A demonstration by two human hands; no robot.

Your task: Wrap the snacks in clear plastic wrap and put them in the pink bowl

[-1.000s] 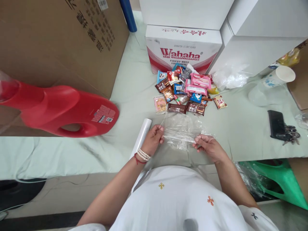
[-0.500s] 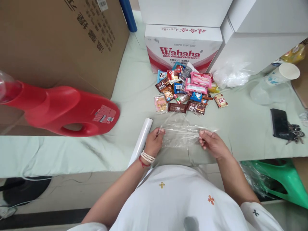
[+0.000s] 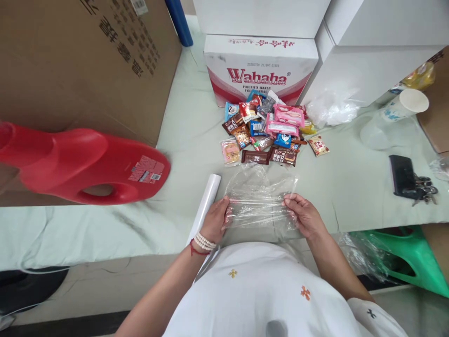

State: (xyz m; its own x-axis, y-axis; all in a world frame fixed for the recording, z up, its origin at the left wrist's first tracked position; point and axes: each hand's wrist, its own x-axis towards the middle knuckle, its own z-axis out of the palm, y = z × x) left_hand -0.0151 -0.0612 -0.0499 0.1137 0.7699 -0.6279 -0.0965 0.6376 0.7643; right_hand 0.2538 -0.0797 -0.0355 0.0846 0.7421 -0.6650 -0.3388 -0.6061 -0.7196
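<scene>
A clear plastic bag (image 3: 257,208) is stretched between my two hands, above the front edge of the cloth-covered table. My left hand (image 3: 216,219) pinches its left side, and my right hand (image 3: 304,214) pinches the right side. Just beyond the bag lies a heap of small wrapped snacks: a pink wafer packet (image 3: 289,115), brown cocoa packets (image 3: 282,156), a round cookie in clear wrap (image 3: 230,152) and several others. One small cream-and-red packet (image 3: 318,145) lies apart at the right. Close by my left hand is a white roll (image 3: 206,199).
Behind the snacks stands a Wahaha carton (image 3: 261,70), with white boxes around it. A large red jug (image 3: 87,164) lies at the left before a brown carton (image 3: 87,70). On the right are crumpled clear bags (image 3: 331,110), a paper cup (image 3: 403,105) and keys with a black case (image 3: 407,175).
The bag is spread wider from front to back, its far part now opened out toward the snacks. Both hands have moved slightly nearer me, and the whole view has shifted a little.
</scene>
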